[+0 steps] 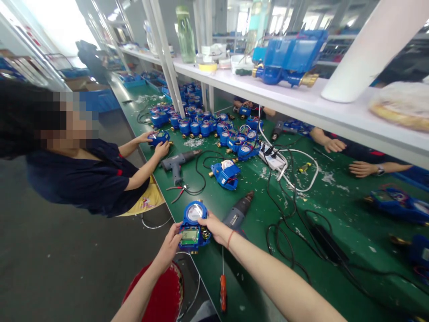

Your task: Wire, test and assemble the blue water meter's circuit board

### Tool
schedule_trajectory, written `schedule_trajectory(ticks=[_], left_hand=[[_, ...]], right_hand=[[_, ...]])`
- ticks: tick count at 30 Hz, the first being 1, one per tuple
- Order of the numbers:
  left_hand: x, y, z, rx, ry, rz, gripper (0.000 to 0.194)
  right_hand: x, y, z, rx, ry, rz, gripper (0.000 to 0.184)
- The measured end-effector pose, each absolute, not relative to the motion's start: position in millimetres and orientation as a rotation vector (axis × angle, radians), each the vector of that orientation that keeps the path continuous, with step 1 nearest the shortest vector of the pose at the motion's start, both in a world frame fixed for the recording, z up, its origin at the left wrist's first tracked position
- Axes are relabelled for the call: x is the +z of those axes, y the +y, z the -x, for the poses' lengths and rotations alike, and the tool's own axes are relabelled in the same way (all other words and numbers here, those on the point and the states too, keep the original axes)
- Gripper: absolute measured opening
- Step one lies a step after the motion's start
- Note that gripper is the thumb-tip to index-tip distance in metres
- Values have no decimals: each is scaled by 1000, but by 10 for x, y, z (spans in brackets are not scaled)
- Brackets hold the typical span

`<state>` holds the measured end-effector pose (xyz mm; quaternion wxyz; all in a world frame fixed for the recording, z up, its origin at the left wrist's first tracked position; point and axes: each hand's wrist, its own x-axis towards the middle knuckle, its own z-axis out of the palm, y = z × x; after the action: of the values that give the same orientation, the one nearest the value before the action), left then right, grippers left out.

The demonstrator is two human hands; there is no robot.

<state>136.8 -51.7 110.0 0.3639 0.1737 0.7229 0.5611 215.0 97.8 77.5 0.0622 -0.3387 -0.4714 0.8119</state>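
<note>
Between my two hands is a blue water meter (195, 213) with a round clear dial, a green circuit board with a display, and brass ends. My left hand (172, 239) grips its left side by the board. On the right side, my right hand (213, 224) is closed round the casing, thumb near the dial. The meter is over the table's front edge. A grey heat gun (238, 210) lies just beyond my right wrist. An orange-handled screwdriver (223, 290) lies below my right forearm. Farther in, another blue meter (225, 173) rests on the green table (254, 273).
At left a seated co-worker (83, 174) holds another meter (158, 138), near a second heat gun (179, 162) and pliers (179, 192). Several meters (201, 127) stand behind. Cables run from a power strip (272, 156). A white shelf (241, 86) overhangs; other people's hands (335, 145) are opposite.
</note>
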Motion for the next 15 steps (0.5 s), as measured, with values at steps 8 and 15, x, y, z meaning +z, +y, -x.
schedule_trajectory(ticks=[8,15], left_hand=[[694,-279,-1222,1504,1769,-346,39],[608,-225,-1152,1499,1738,-295,43]], right_hand=[[467,1203,-1792,2244,-1720,1104,28],[599,1146,-2206,1739,-2007,1100,34]])
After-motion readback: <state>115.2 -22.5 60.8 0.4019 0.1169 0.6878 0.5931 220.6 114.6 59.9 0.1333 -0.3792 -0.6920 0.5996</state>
